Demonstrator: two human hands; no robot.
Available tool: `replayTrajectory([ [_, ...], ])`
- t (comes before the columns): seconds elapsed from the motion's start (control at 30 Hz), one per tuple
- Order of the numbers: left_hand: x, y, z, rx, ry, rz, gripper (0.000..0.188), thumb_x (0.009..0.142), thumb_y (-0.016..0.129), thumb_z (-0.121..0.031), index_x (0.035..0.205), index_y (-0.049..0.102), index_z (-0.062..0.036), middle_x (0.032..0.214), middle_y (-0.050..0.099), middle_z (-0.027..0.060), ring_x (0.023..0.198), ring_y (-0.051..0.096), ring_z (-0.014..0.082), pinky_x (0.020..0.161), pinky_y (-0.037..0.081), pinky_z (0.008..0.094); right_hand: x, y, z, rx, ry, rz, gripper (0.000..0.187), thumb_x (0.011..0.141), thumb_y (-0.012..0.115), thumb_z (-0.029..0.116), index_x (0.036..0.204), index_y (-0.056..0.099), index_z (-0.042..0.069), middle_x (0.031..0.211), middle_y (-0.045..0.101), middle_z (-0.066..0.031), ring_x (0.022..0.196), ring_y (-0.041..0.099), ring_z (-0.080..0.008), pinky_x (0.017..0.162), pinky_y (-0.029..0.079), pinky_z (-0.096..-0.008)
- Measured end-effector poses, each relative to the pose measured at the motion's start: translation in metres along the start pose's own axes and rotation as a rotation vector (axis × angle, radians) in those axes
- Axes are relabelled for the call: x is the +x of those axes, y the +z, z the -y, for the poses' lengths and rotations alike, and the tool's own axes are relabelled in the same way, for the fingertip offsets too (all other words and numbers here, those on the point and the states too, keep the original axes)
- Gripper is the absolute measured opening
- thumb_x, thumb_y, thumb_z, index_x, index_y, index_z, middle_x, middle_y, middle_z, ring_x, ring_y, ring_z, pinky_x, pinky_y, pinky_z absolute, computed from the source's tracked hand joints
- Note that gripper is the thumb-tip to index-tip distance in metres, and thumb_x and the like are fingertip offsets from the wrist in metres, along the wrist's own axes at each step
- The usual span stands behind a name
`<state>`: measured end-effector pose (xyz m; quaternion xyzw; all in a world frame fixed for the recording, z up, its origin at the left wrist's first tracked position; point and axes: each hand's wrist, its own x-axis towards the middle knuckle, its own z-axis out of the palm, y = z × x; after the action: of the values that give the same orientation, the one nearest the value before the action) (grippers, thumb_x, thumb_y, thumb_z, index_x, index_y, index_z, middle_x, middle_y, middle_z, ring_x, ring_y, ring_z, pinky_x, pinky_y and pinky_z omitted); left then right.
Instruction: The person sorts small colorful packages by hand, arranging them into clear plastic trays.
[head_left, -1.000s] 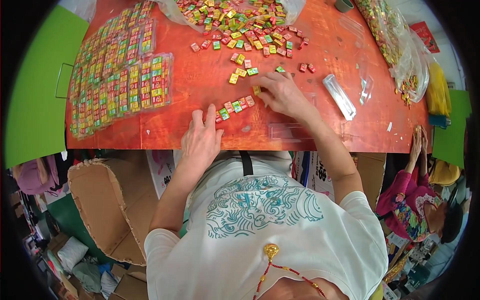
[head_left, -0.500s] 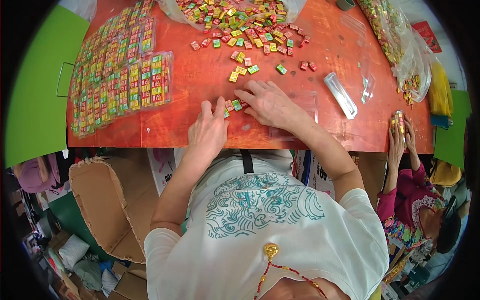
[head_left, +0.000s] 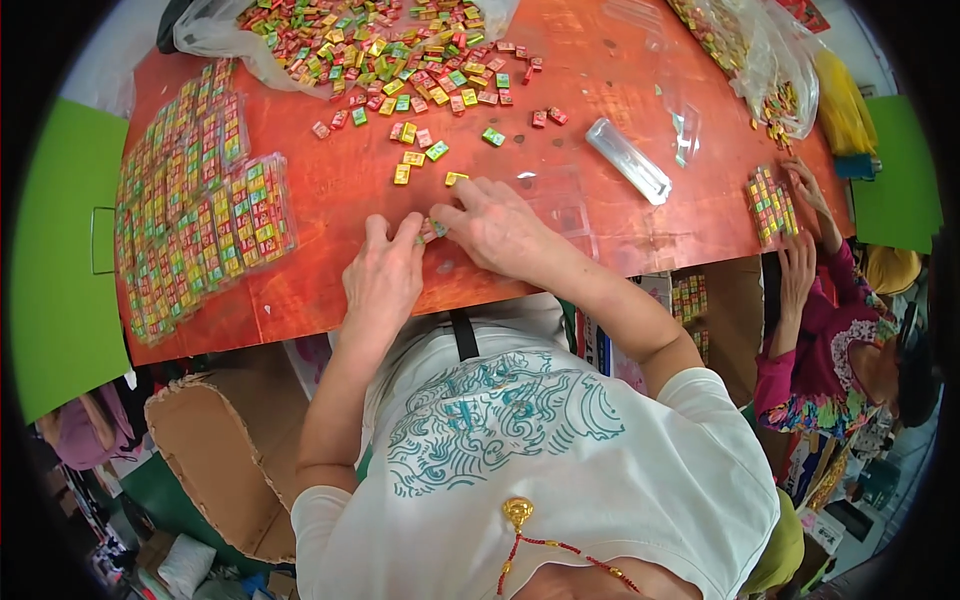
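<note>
At the near edge of the red table point(head_left: 330, 250), my two hands meet over a short row of small wrapped candies point(head_left: 432, 231). My left hand point(head_left: 385, 275) presses thumb and fingertips against the row's left end. My right hand point(head_left: 497, 228) curls over its right end, hiding part of it. A yellow candy point(head_left: 456, 179) lies just beyond my right fingers. More loose yellow, green and red candies point(head_left: 413, 158) are scattered ahead of my hands.
Filled clear trays point(head_left: 210, 225) lie side by side on the left. A heap of candies point(head_left: 380, 45) spills from a plastic bag at the back. Right of my hand are an empty clear tray point(head_left: 628, 160) and a co-worker's hands point(head_left: 800, 250) at a filled tray point(head_left: 768, 207).
The whole view has shifted and tilted. My fingers have drawn closer together around the candy row, covering more of it. The co-worker's filled tray, held upright before, now lies on the table.
</note>
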<state>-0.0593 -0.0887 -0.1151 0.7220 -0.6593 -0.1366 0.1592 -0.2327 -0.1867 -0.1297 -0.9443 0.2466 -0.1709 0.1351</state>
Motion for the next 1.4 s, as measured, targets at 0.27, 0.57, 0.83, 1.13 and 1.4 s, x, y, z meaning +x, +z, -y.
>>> replayTrajectory([
  [0.27,0.061,0.022,-0.058,-0.028,0.238,-0.043,0.025,0.091,0.061,-0.015,0.115,0.059,-0.0146,0.1,0.05,0.0163,0.082,0.068,0.0362,0.061,0.057,0.0482,-0.035,-0.055,-0.046,-0.108,0.194,-0.027,0.033,0.082,0.071,0.011,0.115,0.065,0.01,0.099,0.056,-0.0131,0.092,0.059,-0.0323,0.081,0.048,-0.0427],
  [0.57,0.062,0.046,-0.06,-0.142,0.283,0.019,0.037,0.09,0.062,-0.013,0.127,0.057,-0.0072,0.106,0.054,0.0202,0.089,0.067,0.0379,0.068,0.058,0.0456,-0.065,-0.056,-0.074,0.128,0.292,-0.184,0.034,0.083,0.072,0.008,0.117,0.065,0.008,0.099,0.057,-0.0133,0.091,0.062,-0.0336,0.081,0.052,-0.0417],
  [0.83,0.043,0.069,-0.037,-0.002,0.394,-0.183,0.056,0.088,0.068,-0.029,0.136,0.054,-0.0026,0.143,0.047,0.0204,0.132,0.045,0.0374,0.104,0.034,0.0625,-0.07,-0.042,-0.09,0.002,0.326,-0.139,0.016,0.086,0.068,0.006,0.101,0.065,0.003,0.094,0.059,-0.0138,0.089,0.061,-0.036,0.078,0.05,-0.0436],
  [1.13,0.04,0.084,-0.034,0.139,0.428,-0.216,0.076,0.08,0.067,-0.054,0.138,0.054,-0.0064,0.152,0.042,0.016,0.143,0.035,0.0358,0.106,0.021,0.0754,-0.058,-0.031,-0.076,-0.046,0.227,-0.176,0.038,0.091,0.06,0.005,0.129,0.061,0.004,0.117,0.059,-0.0217,0.111,0.056,-0.041,0.094,0.047,-0.0477],
  [1.4,0.042,0.118,-0.034,0.062,0.4,-0.124,0.078,0.091,0.054,-0.055,0.149,0.041,-0.0043,0.161,0.029,0.0161,0.152,0.017,0.0344,0.117,0.006,0.0699,-0.057,-0.004,-0.076,-0.183,-0.03,-0.105,0.033,0.095,0.06,0.01,0.126,0.063,0.003,0.104,0.058,-0.0187,0.095,0.056,-0.037,0.083,0.048,-0.0473],
])
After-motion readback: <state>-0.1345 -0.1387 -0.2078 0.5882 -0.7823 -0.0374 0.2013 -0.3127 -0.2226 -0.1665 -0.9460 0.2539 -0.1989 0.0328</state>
